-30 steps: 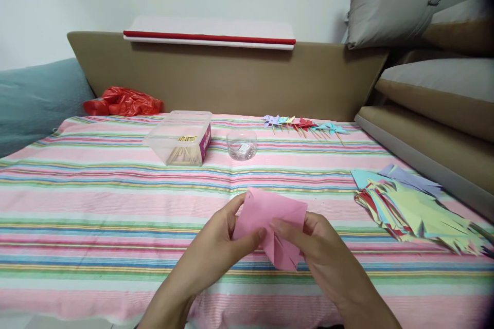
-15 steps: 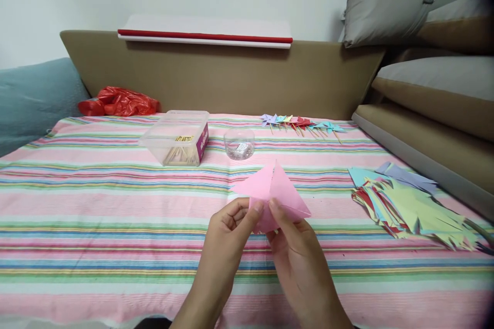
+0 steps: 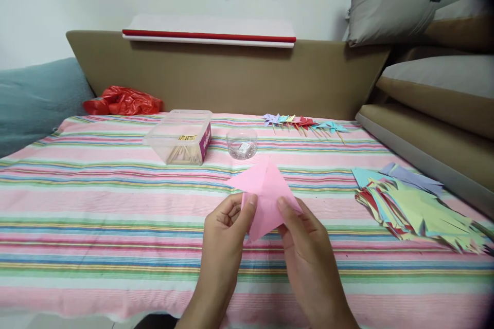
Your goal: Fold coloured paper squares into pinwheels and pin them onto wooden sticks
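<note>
The bare left hand [image 3: 226,226] pinches the left side of a pink, pointed sheet of paper [image 3: 265,187], and the bare right hand [image 3: 306,239] grips its right side, each thumb on top. I see the paper held over a striped, multicoloured cloth [image 3: 116,203], nearer the person than a round, clear plastic tub [image 3: 230,146]; cut coloured sheets [image 3: 419,205] lie heaped to the right.

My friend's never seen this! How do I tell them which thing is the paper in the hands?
Find the big striped cloth, then its near middle, where the left hand and right hand are. They pinch a pointy pink paper. Unlike the mixed-colour paper pile over on the right, it's pink and held by both hands.
</note>
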A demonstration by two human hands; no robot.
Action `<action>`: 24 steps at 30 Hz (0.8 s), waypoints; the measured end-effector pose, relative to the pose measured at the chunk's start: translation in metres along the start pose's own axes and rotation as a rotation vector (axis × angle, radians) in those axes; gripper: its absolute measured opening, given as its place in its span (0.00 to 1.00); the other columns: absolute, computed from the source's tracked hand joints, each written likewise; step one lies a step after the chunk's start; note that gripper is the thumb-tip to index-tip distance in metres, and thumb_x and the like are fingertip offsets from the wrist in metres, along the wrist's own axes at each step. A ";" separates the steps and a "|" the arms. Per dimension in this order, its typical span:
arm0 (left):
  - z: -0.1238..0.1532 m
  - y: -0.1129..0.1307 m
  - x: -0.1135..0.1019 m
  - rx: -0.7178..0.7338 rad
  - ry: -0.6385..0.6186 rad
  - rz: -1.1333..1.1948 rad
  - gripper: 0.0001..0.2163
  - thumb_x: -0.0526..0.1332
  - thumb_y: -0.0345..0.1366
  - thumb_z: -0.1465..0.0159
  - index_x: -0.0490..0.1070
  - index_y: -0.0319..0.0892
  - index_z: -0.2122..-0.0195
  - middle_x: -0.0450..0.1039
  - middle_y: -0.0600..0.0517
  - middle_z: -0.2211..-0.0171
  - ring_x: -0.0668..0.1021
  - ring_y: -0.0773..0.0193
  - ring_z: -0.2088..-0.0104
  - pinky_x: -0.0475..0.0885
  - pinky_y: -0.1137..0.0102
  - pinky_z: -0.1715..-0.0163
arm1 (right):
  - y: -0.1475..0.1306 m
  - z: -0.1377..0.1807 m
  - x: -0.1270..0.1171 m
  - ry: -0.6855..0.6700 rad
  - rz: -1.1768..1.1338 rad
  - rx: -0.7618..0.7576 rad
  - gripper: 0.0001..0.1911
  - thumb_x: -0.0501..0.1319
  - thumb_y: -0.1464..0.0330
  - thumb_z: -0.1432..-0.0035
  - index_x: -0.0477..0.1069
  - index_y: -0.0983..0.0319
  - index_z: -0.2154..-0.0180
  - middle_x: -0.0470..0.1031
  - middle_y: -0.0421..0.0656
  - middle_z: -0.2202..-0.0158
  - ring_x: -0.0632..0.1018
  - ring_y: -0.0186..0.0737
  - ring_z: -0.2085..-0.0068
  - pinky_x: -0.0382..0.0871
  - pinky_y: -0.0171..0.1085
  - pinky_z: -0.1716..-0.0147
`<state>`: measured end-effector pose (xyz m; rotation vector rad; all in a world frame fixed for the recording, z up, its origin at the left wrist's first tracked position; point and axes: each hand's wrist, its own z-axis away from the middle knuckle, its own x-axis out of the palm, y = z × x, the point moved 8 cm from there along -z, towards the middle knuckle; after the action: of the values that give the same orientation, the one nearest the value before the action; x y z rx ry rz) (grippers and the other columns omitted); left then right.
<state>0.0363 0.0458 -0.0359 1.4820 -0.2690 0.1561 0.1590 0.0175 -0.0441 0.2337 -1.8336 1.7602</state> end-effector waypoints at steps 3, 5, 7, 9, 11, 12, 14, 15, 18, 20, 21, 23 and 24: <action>0.000 0.012 -0.008 0.095 0.086 -0.024 0.10 0.70 0.44 0.38 0.81 0.43 0.66 0.76 0.53 0.71 0.73 0.66 0.69 0.68 0.74 0.69 | -0.026 0.002 -0.017 0.099 0.233 -0.193 0.15 0.63 0.58 0.33 0.74 0.50 0.47 0.76 0.42 0.42 0.75 0.47 0.42 0.71 0.45 0.47; 0.000 0.017 -0.014 0.130 0.134 -0.029 0.09 0.71 0.43 0.39 0.80 0.43 0.66 0.76 0.54 0.71 0.74 0.66 0.68 0.68 0.75 0.69 | -0.050 0.007 -0.018 0.081 0.499 -0.414 0.16 0.61 0.63 0.32 0.70 0.46 0.43 0.69 0.41 0.37 0.71 0.48 0.37 0.68 0.49 0.42; -0.002 0.017 -0.018 0.120 0.146 -0.009 0.09 0.71 0.43 0.39 0.80 0.43 0.67 0.75 0.55 0.73 0.72 0.67 0.70 0.67 0.76 0.70 | -0.063 0.016 -0.005 -0.058 0.827 -0.657 0.21 0.61 0.70 0.33 0.69 0.43 0.43 0.61 0.41 0.33 0.65 0.50 0.32 0.63 0.53 0.37; -0.004 0.012 -0.017 0.076 0.112 0.040 0.09 0.71 0.43 0.38 0.80 0.42 0.67 0.74 0.55 0.74 0.70 0.70 0.72 0.66 0.76 0.71 | -0.062 0.024 0.008 -0.198 1.077 -0.833 0.23 0.61 0.75 0.35 0.72 0.44 0.45 0.52 0.40 0.29 0.58 0.52 0.29 0.60 0.55 0.35; -0.006 0.005 -0.015 0.025 0.063 0.106 0.09 0.71 0.43 0.38 0.80 0.42 0.67 0.73 0.56 0.73 0.69 0.70 0.72 0.65 0.77 0.72 | -0.056 0.027 0.014 -0.258 1.180 -0.917 0.22 0.63 0.76 0.36 0.73 0.45 0.47 0.48 0.40 0.29 0.57 0.54 0.29 0.61 0.55 0.35; -0.007 0.002 -0.013 0.004 0.042 0.135 0.10 0.71 0.43 0.38 0.79 0.42 0.67 0.74 0.55 0.73 0.69 0.70 0.72 0.66 0.76 0.71 | -0.053 0.027 0.016 -0.266 1.201 -0.939 0.20 0.64 0.76 0.37 0.74 0.47 0.49 0.48 0.41 0.29 0.57 0.55 0.29 0.62 0.56 0.36; -0.007 -0.002 -0.009 -0.022 0.014 0.166 0.10 0.71 0.43 0.38 0.80 0.41 0.67 0.74 0.55 0.71 0.70 0.69 0.71 0.67 0.76 0.70 | -0.050 0.027 0.020 -0.269 1.220 -0.961 0.16 0.65 0.75 0.38 0.76 0.49 0.52 0.49 0.42 0.30 0.59 0.56 0.30 0.63 0.56 0.36; -0.007 -0.003 -0.008 -0.026 0.008 0.168 0.10 0.71 0.43 0.38 0.80 0.41 0.68 0.73 0.55 0.72 0.69 0.69 0.71 0.67 0.76 0.70 | -0.048 0.027 0.021 -0.271 1.223 -0.964 0.14 0.65 0.75 0.38 0.77 0.50 0.54 0.50 0.42 0.31 0.60 0.56 0.31 0.63 0.56 0.37; -0.006 -0.003 -0.007 -0.034 0.008 0.165 0.11 0.71 0.43 0.39 0.79 0.40 0.69 0.70 0.55 0.72 0.67 0.70 0.72 0.65 0.76 0.71 | -0.050 0.028 0.024 -0.274 1.207 -0.971 0.12 0.65 0.75 0.37 0.79 0.50 0.59 0.53 0.42 0.32 0.62 0.55 0.33 0.63 0.55 0.38; -0.005 -0.003 -0.007 -0.043 0.012 0.175 0.11 0.71 0.42 0.39 0.79 0.40 0.69 0.70 0.55 0.72 0.67 0.71 0.71 0.64 0.76 0.72 | -0.052 0.029 0.024 -0.273 1.190 -0.975 0.11 0.65 0.74 0.37 0.79 0.50 0.61 0.55 0.42 0.33 0.63 0.54 0.34 0.63 0.55 0.39; -0.005 -0.003 -0.007 -0.048 0.013 0.179 0.10 0.71 0.42 0.39 0.79 0.40 0.69 0.70 0.55 0.72 0.67 0.70 0.71 0.64 0.76 0.71 | -0.054 0.030 0.023 -0.270 1.182 -0.972 0.10 0.66 0.74 0.37 0.80 0.50 0.62 0.57 0.42 0.34 0.63 0.54 0.35 0.63 0.55 0.39; -0.005 -0.003 -0.009 -0.043 0.014 0.177 0.10 0.71 0.42 0.38 0.79 0.41 0.68 0.71 0.54 0.71 0.67 0.69 0.70 0.65 0.75 0.70 | -0.054 0.029 0.022 -0.259 1.155 -0.941 0.08 0.66 0.71 0.36 0.80 0.50 0.62 0.59 0.42 0.34 0.64 0.54 0.35 0.63 0.56 0.39; -0.005 -0.002 -0.009 -0.037 0.015 0.167 0.10 0.71 0.43 0.38 0.79 0.41 0.68 0.71 0.54 0.71 0.67 0.69 0.70 0.65 0.75 0.69 | -0.054 0.028 0.020 -0.250 1.129 -0.910 0.08 0.67 0.70 0.36 0.80 0.50 0.61 0.60 0.42 0.34 0.65 0.54 0.35 0.64 0.56 0.39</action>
<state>0.0283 0.0508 -0.0411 1.4211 -0.3815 0.2945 0.1618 -0.0105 0.0140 -1.1791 -3.0382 1.2103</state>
